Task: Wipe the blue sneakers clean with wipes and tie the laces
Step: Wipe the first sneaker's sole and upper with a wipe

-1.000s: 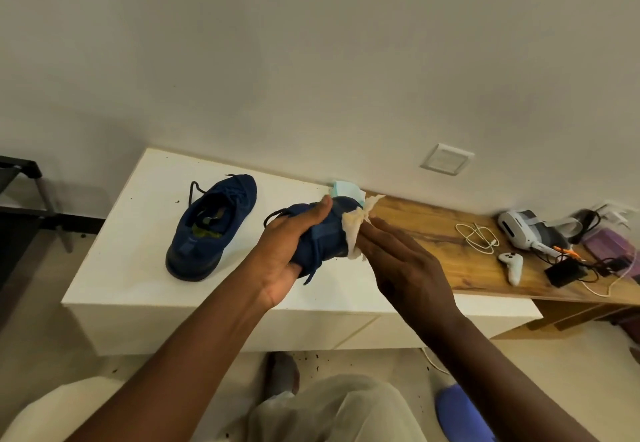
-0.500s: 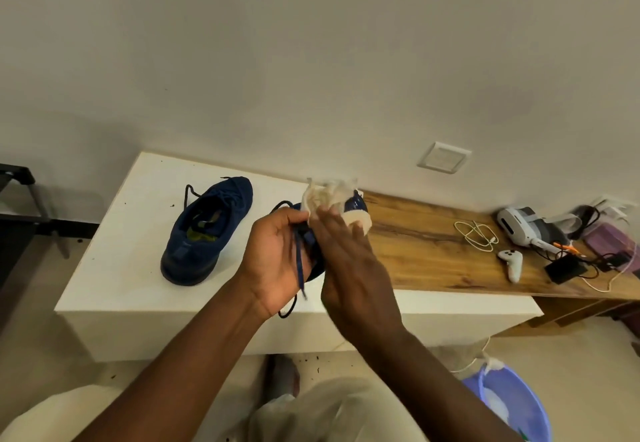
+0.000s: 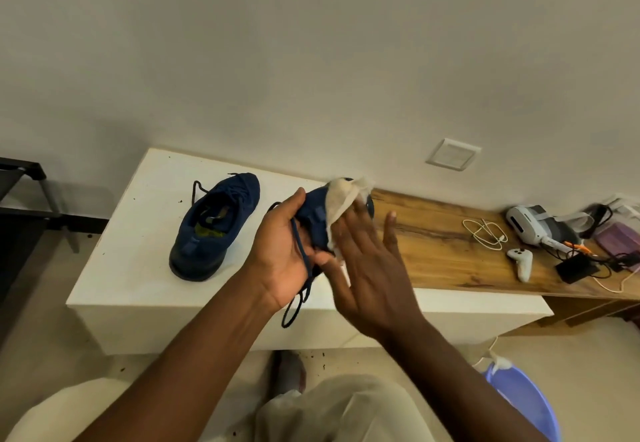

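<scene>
My left hand (image 3: 282, 254) grips a blue sneaker (image 3: 313, 214) in the air above the white cabinet, and its dark lace (image 3: 300, 280) dangles below my palm. With its fingers spread fairly straight, my right hand (image 3: 367, 268) presses a crumpled white wipe (image 3: 337, 202) against the side of that sneaker. The second blue sneaker (image 3: 214, 225) lies on the white cabinet (image 3: 138, 233) to the left, laces loose, toe pointing to the wall.
A wooden shelf (image 3: 433, 247) runs right of the cabinet, carrying a white cable (image 3: 485, 233), a white controller (image 3: 521, 261), a headset (image 3: 533, 226) and black chargers. A blue basin (image 3: 526, 400) sits on the floor at lower right. A dark rack (image 3: 20, 192) stands at the left.
My right hand slid the wipe from the shoe's far end over its top and down its near side, fingers now spread. The left hand keeps its hold on the shoe.
</scene>
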The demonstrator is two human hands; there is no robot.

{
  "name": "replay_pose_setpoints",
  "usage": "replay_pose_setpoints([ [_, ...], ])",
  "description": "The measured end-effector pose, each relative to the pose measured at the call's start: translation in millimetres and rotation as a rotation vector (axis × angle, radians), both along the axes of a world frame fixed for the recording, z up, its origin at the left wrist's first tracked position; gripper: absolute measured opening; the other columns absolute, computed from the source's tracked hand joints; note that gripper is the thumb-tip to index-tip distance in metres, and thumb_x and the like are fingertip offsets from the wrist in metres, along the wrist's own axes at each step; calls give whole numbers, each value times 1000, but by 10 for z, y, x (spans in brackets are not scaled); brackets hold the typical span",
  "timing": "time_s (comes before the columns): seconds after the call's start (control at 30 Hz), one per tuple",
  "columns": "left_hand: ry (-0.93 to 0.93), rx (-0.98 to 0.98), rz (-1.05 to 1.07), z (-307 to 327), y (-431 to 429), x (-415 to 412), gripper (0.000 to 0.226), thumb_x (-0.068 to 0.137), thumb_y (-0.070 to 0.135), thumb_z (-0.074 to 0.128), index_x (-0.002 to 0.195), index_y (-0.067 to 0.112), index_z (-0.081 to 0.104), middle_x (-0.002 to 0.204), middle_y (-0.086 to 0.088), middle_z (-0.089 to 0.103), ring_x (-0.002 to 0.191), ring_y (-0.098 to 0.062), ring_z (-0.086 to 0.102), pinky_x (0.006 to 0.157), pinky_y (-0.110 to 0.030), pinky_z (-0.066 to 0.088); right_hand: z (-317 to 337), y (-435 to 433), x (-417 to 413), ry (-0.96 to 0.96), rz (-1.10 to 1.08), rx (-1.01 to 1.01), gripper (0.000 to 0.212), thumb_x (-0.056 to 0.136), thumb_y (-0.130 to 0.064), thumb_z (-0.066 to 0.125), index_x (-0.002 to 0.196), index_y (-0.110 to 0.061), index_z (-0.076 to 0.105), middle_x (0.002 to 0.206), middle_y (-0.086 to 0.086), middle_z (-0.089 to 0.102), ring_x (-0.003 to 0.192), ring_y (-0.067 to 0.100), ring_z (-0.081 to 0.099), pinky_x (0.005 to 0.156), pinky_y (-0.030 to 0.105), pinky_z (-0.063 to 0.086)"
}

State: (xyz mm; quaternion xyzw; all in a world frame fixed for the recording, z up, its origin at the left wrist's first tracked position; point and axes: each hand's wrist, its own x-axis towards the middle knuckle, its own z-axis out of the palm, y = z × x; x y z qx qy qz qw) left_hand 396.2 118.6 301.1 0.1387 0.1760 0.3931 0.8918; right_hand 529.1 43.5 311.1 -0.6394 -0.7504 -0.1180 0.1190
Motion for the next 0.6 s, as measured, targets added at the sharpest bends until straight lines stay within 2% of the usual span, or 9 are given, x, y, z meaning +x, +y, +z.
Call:
replay_pose_setpoints([
  [0.1, -18, -1, 0, -21, -51, 88, 50, 105, 38, 48, 141, 4, 56, 138, -18, 62, 130, -29, 59, 117, -43, 39, 136, 176, 120, 96, -178, -5, 68, 102, -59, 9, 160, -23, 13, 167, -4, 8, 153, 9, -11, 122, 56, -5],
  [0.17, -7, 7, -12, -4, -101, 107, 49, 105, 40, 48, 137, 6, 61, 135, -17, 65, 126, -26, 61, 112, -41, 45, 165, 129, 5, 117, -84, -26, 68, 103, -58, 14, 160, -21, 14, 167, 0, 12, 153, 10, -9, 123, 53, -5],
  [0.27, -30, 0, -3, 17, -96, 84, 51, 106, 43, 42, 131, 6, 65, 128, -17, 69, 115, -28, 69, 98, -39, 55, 89, -76, -94, -14, 91, -40, 69, 104, -52, 25, 158, -10, 20, 166, 8, 16, 154, 14, -2, 123, 56, 5],
  [0.37, -57, -14, 49, 42, -40, 76, 52, 107, 44, 38, 131, 5, 64, 125, -17, 70, 110, -28, 71, 95, -41, 57, 11, -84, 76, -52, -16, 20, 68, 105, -51, 26, 159, -11, 17, 167, 6, 9, 154, 15, -3, 121, 60, 2],
  [0.43, -70, -48, 108, 6, 11, 98, 51, 106, 43, 41, 133, 4, 61, 124, -18, 70, 110, -30, 71, 93, -41, 57, -33, 1, 107, 17, -97, 10, 69, 104, -55, 19, 160, -15, 13, 167, 1, 5, 154, 12, -8, 122, 58, -4],
  [0.53, -63, -95, 140, -96, 50, 81, 58, 103, 47, 47, 137, 2, 58, 126, -21, 68, 111, -33, 71, 89, -42, 60, -183, 105, -42, 213, -106, -67, 71, 102, -59, 13, 160, -20, 6, 167, -2, 0, 152, 6, -13, 122, 56, -6],
  [0.6, -26, -81, 98, -191, 44, 58, 64, 99, 52, 54, 139, 3, 58, 133, -21, 65, 119, -33, 67, 99, -43, 55, -329, 111, -188, 297, -62, -104, 70, 101, -60, 13, 160, -25, -2, 167, -4, -6, 151, 5, -15, 123, 55, -5],
])
